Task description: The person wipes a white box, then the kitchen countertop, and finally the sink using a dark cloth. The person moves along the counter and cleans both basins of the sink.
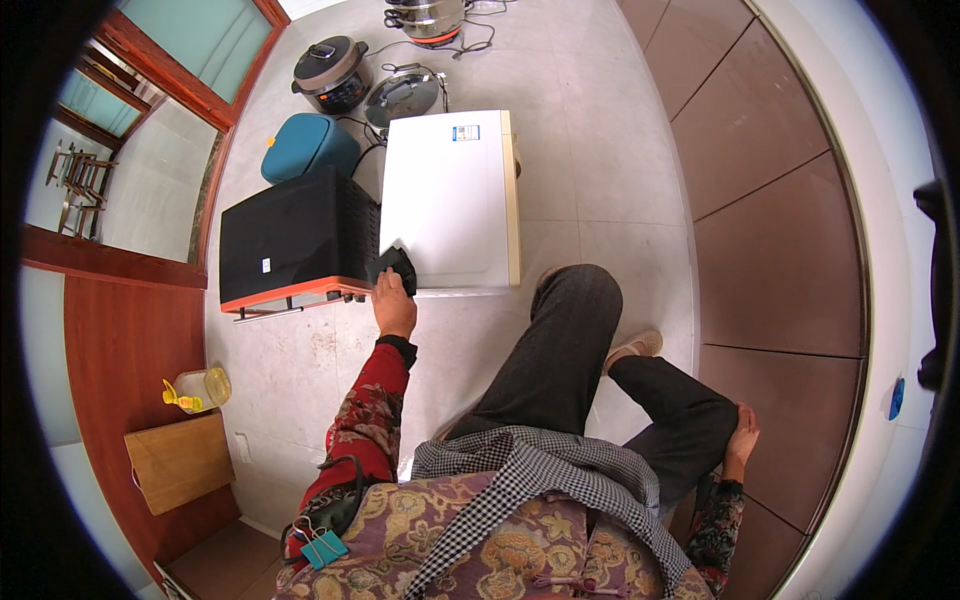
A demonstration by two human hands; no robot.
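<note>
My left hand (394,307) reaches forward and grips a dark cloth (397,264). The cloth touches the near left corner of a white boxy appliance (446,202) with a cream front edge and a small label. Just left of it stands a black toaster oven (289,232) with an orange front, a metal handle and knobs. The gap between the two is narrow, and my fingers are partly over it. My right hand (742,431) rests on my right knee (709,405), with no object seen in it; some of its fingers are hidden.
Behind are a teal case (307,148), a glass lid (403,97), an electric pressure cooker (330,71) and a steel steamer pot (427,21), with cords on the tiled floor. Brown cabinets (780,247) line the right. A wooden board (180,463) and plastic jug (201,390) stand left.
</note>
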